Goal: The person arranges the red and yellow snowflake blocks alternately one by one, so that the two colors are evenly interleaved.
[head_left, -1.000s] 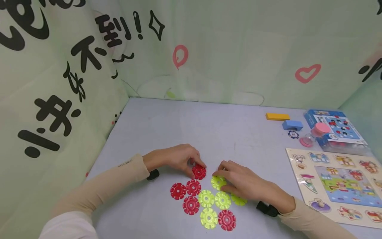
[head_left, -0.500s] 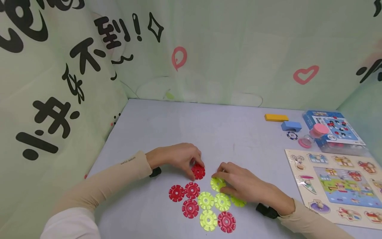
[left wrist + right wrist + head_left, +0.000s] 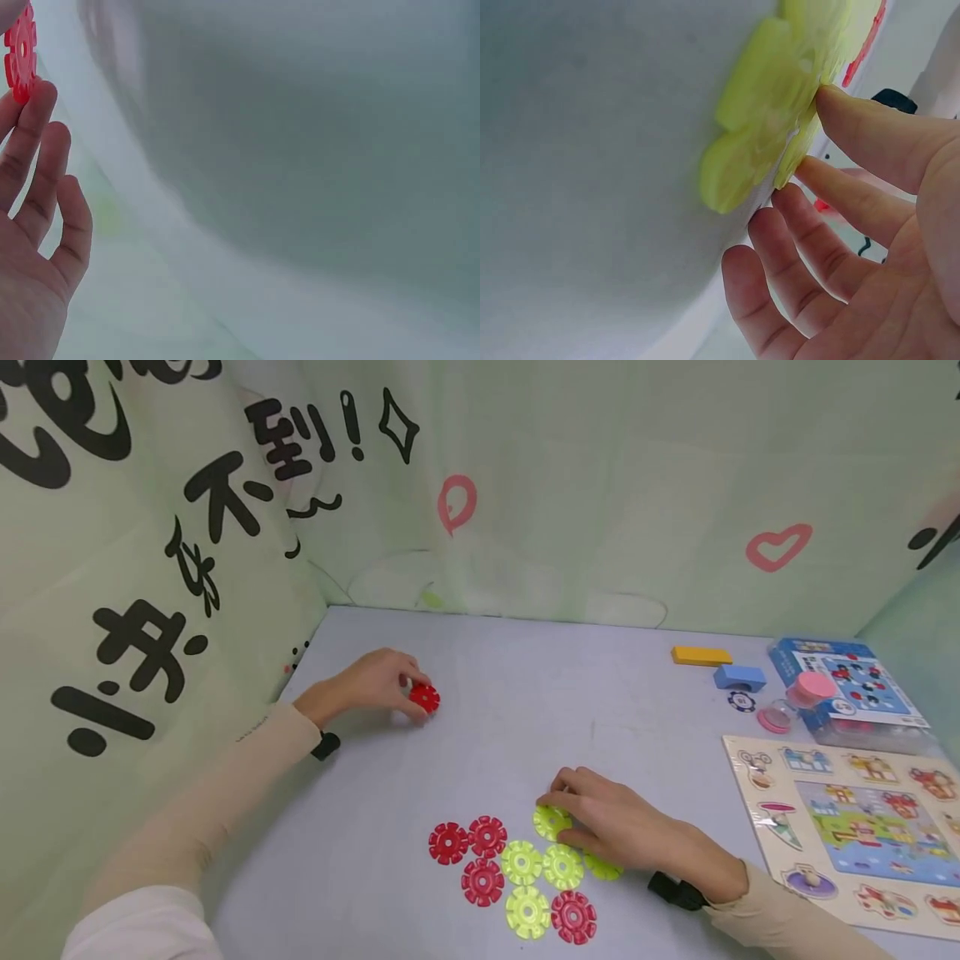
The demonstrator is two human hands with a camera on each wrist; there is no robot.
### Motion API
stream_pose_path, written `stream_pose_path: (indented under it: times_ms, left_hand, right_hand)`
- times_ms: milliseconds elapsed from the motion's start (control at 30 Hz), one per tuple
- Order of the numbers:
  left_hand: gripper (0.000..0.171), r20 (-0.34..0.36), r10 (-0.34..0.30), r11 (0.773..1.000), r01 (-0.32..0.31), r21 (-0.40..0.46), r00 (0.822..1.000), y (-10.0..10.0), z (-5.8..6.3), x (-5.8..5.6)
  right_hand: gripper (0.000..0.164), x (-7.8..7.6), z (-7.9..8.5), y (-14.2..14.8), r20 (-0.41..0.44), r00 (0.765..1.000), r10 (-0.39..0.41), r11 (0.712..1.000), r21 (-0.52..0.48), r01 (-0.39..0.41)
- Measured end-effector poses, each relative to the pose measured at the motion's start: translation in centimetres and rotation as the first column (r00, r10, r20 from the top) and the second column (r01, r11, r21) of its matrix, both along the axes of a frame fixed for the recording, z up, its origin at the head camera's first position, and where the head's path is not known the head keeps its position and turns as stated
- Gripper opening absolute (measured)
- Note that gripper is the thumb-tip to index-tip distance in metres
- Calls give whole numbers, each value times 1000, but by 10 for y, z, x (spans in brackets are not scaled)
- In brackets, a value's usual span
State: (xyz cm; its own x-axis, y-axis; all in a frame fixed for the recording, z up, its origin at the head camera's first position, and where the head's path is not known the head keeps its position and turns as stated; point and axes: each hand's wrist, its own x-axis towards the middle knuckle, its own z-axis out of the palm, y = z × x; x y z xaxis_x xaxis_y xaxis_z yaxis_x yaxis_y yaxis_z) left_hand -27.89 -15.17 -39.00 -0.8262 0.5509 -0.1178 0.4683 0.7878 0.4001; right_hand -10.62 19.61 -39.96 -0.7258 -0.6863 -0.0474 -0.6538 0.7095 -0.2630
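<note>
A red notched plastic disc (image 3: 427, 697) is pinched between the thumb and fingertips of my left hand (image 3: 375, 685), over the back left of the table. In the left wrist view, that red disc (image 3: 22, 54) shows at the upper left corner. My right hand (image 3: 618, 817) grips a yellow-green notched disc (image 3: 550, 823) by its edges, thumb on the near side. More yellow-green discs (image 3: 562, 867) lie flat beside it, one partly hidden beneath the hand. Three red discs (image 3: 482, 882) lie to their left, and another red disc (image 3: 573, 917) sits at the front.
A wooden picture puzzle board (image 3: 765, 839) lies at the right. Behind it are a blue-lidded box (image 3: 862, 681), a small pink-capped clear bottle (image 3: 810, 691), a blue block (image 3: 740, 677), a yellow block (image 3: 701, 656) and a round chip (image 3: 742, 702). Printed curtains (image 3: 585, 502) enclose the table.
My left hand has carried the red disc away from the group, toward the back left. My right hand has stayed in place on the yellow-green disc.
</note>
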Motion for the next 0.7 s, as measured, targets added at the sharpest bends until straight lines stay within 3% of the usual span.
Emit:
stream_pose_path:
  times_ms: [133, 267, 433, 700]
  left_hand:
    - [49, -39, 100, 995, -100, 13, 994, -36, -8, -20]
    - [48, -27, 151, 989, -150, 13, 988, -59, -17, -28]
    - [51, 22, 164, 984, -165, 66, 986, -68, -22, -30]
    - [51, 14, 131, 988, -132, 78, 991, -69, -27, -31]
  right_hand:
    - [43, 0, -1, 1, 7, 1000, -1, 1000, -1, 1]
    - [46, -1, -2, 2, 15, 1000, 13, 1000, 2, -13]
    - [46, -2, -2, 3, 20, 1000, 14, 1000, -6, -14]
    - [41, -3, -1, 0, 12, 1000, 5, 1000, 6, -5]
